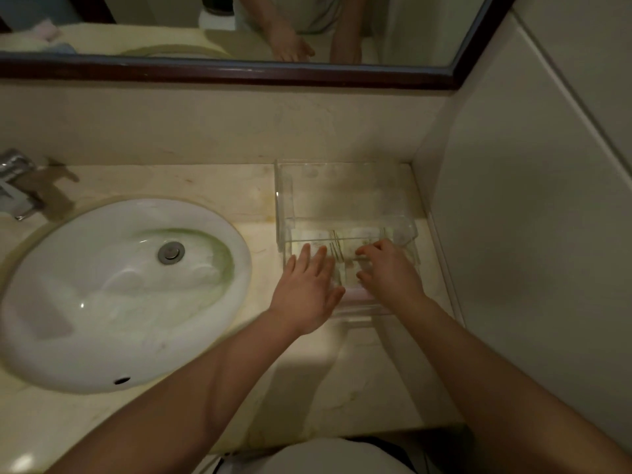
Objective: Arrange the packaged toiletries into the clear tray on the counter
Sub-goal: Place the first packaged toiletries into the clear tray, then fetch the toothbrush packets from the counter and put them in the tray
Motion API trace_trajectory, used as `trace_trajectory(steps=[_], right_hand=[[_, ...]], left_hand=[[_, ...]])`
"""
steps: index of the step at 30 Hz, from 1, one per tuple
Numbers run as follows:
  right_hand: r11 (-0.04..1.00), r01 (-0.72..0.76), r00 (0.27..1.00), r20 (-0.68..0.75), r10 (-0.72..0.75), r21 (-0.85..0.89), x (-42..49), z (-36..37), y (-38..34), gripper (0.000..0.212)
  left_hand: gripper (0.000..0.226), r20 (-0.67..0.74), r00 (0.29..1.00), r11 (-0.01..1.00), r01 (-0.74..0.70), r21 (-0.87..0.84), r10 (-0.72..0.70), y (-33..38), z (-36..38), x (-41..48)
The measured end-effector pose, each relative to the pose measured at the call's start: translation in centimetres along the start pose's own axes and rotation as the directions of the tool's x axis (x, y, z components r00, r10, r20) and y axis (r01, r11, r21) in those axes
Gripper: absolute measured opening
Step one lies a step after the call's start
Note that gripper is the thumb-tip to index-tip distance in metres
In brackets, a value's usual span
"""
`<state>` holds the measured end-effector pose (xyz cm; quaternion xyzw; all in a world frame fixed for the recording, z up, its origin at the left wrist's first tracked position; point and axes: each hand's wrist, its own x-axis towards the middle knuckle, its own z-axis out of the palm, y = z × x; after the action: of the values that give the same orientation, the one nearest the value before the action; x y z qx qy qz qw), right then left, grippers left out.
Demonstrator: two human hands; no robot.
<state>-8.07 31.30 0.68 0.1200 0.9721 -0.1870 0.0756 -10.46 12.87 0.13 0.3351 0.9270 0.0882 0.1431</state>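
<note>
A clear plastic tray (285, 200) stands on the counter in the right corner, against the side wall. Several flat cream toiletry packets (345, 242) with dark stripes lie in its near half. My left hand (307, 289) reaches into the tray from the left, fingers spread flat over the packets. My right hand (390, 271) is inside the tray beside it, fingers curled over a packet; whether it grips it is unclear. A pinkish packet (355, 294) shows between my hands at the tray's near wall.
A white oval sink (113, 295) fills the counter's left side, with a chrome tap (15, 186) behind it. A dark-framed mirror (239, 71) runs along the back wall. The tiled side wall (530, 217) closes off the right.
</note>
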Motion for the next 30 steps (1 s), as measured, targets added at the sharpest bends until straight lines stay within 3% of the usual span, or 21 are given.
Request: trace_trajectory(steps=[6, 11, 14, 19, 24, 30], right_hand=[[0.994, 0.11, 0.988, -0.111, -0.107, 0.022, -0.9, 0.4, -5.6, 0.038], [0.935, 0.328, 0.942, -0.115, -0.314, 0.132, -2.1, 2.3, -14.0, 0.037], [0.872, 0.448, 0.89, -0.009, -0.455, 0.199, -3.0, 4.9, -20.0, 0.042], [0.796, 0.542, 0.778, 0.198, -0.596, 0.269, -5.0, 9.0, -28.9, 0.052], [0.778, 0.58, 0.696, 0.35, -0.627, 0.242, -5.2, 12.8, -37.6, 0.057], [0.787, 0.564, 0.701, 0.358, -0.617, 0.25, -5.4, 17.7, -50.1, 0.055]], left_hand=[[0.058, -0.218, 0.975, 0.996, 0.009, -0.087, -0.028, -1.9, -1.4, -3.1], [0.051, -0.342, 0.893, 0.946, 0.216, -0.243, -0.292, -7.5, -2.2, -10.6], [0.046, -0.346, 0.772, 0.831, 0.4, -0.387, -0.533, -11.4, -2.9, -17.3], [0.043, -0.292, 0.601, 0.655, 0.57, -0.497, -0.744, -18.0, -2.9, -27.5], [0.038, -0.294, 0.424, 0.513, 0.64, -0.572, -0.857, -26.8, -3.1, -34.0], [0.033, -0.303, 0.085, 0.263, 0.74, -0.618, -0.949, -39.4, -4.1, -40.3]])
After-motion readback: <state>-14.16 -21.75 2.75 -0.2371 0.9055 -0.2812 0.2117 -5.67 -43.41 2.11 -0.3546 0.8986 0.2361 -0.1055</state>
